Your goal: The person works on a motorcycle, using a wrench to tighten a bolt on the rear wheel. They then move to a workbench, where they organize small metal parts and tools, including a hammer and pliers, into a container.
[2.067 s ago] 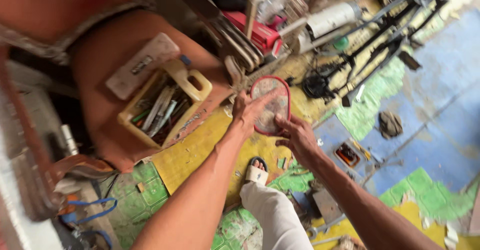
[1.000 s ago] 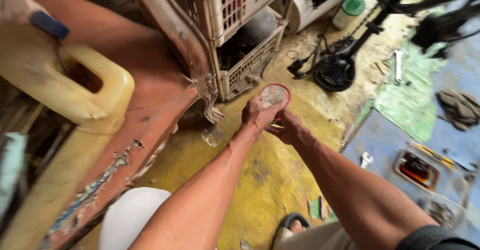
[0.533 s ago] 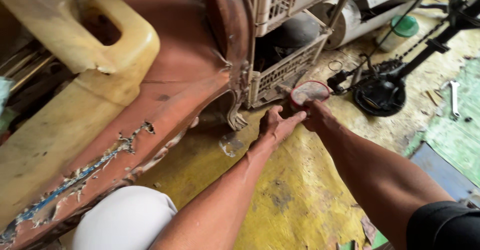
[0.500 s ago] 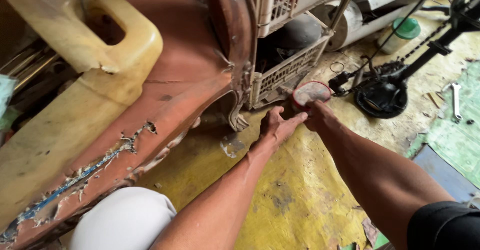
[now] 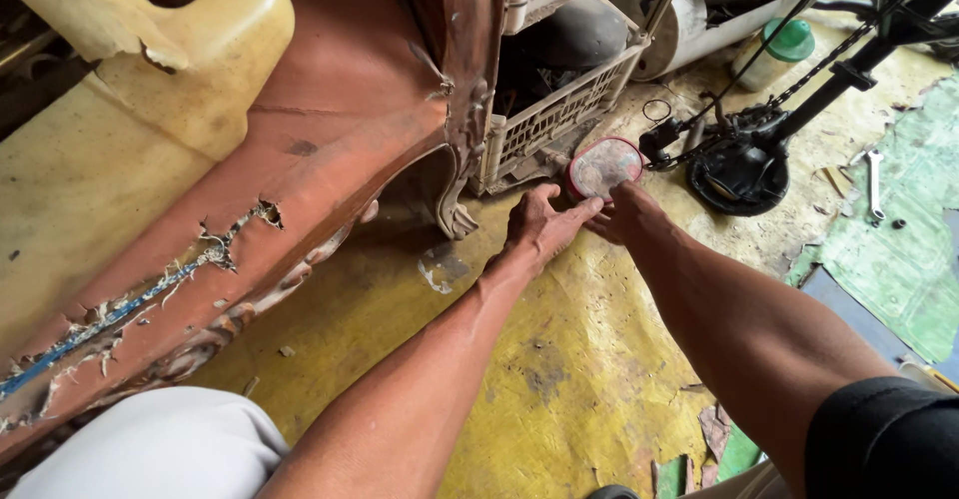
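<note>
The red-rimmed lid (image 5: 603, 167) rests low on the floor beside the crate (image 5: 559, 119), both hands (image 5: 579, 221) close together, fingers pinching its edge; a loose grip could let it tip.

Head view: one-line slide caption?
Both hands, left and right, hold a red-rimmed round disc low over a yellow floor, beside a plastic crate.
</note>
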